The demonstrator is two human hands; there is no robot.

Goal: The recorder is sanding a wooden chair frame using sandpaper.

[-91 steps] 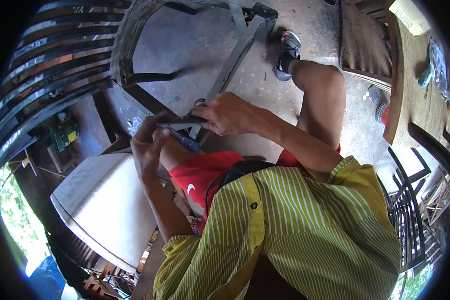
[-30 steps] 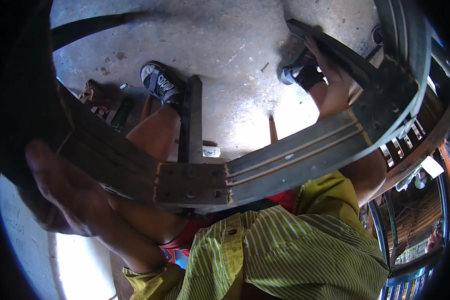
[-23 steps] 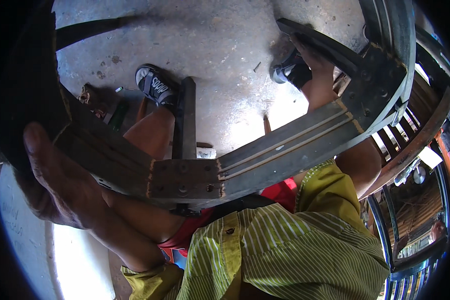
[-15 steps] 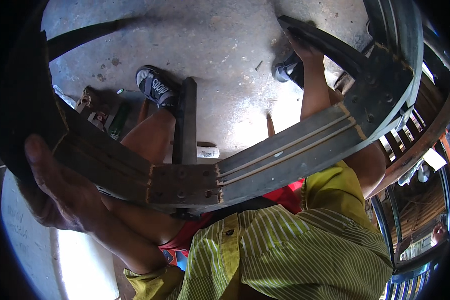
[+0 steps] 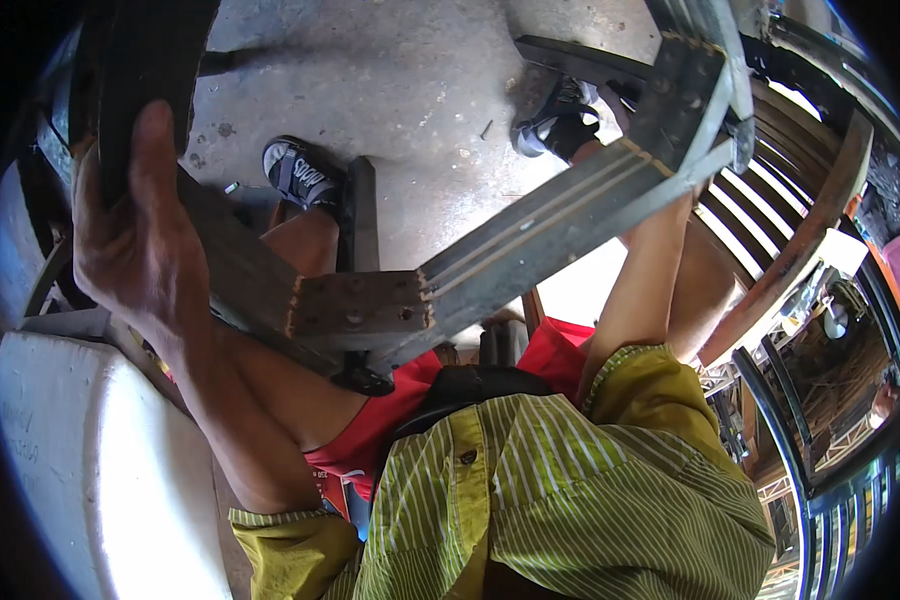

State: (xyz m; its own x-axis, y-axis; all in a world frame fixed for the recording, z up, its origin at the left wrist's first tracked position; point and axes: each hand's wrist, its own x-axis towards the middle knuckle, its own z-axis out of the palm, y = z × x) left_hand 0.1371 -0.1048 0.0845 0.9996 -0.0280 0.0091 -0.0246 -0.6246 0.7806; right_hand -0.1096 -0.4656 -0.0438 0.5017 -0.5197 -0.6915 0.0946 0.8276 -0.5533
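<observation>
A large dark ring-like frame of straight segments, with rough tan joint lines and bolt heads, is held tilted over my lap. Bar-like legs, one of them a dark leg, jut from it. My left hand grips the left side, thumb up along its dark upright part and fingers wrapped behind. My right forearm passes behind the right side of the frame. Beyond it, my right hand shows only in part beside another dark leg, closed about the frame; most of its fingers are hidden.
A slatted curved bench-like piece stands close on the right, with dark metal railings below it. At the left is a pale grey block-like surface. My shoes rest on the concrete floor.
The frame has turned and shifted left and toward me. My left hand has risen along its left side, thumb now upright. My right hand has moved slightly and is more hidden behind the frame.
</observation>
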